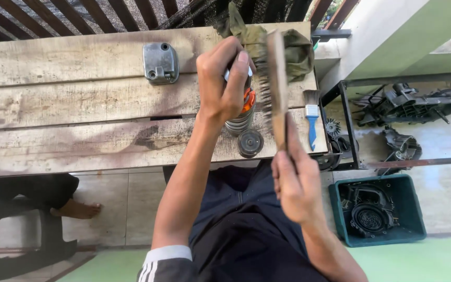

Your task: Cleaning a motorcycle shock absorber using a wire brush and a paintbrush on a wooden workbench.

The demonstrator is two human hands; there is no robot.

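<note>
Along the left of the wooden counter (79, 104), a grey metal cover (161, 63) lies flat, well apart from the work and at no evident risk. Below the counter edge another person's bare foot (78, 210) rests on the floor. At centre, the left hand (223, 78) stands a ribbed spring part (242, 117) with an orange band upright on the counter, fingers (236, 86) wrapped closed about its top; only its base bears on the wood, so a sideways push could probably tip or skid it. Just beside its foot lies a dark round cap (250, 142), near the counter edge and likely to roll off if knocked. The right hand (294, 180) grips the lower end of a wire brush (276, 83), fingers closed on the wooden handle, bristles turned toward the part and close to the left fingers: a slip of the stroke could rake the knuckles. Behind, a green rag (288, 47) could catch the bristles. Farther right, a blue paintbrush (311, 117) lies at the counter's end, above a green bin (377, 209) of engine parts on the floor.
</note>
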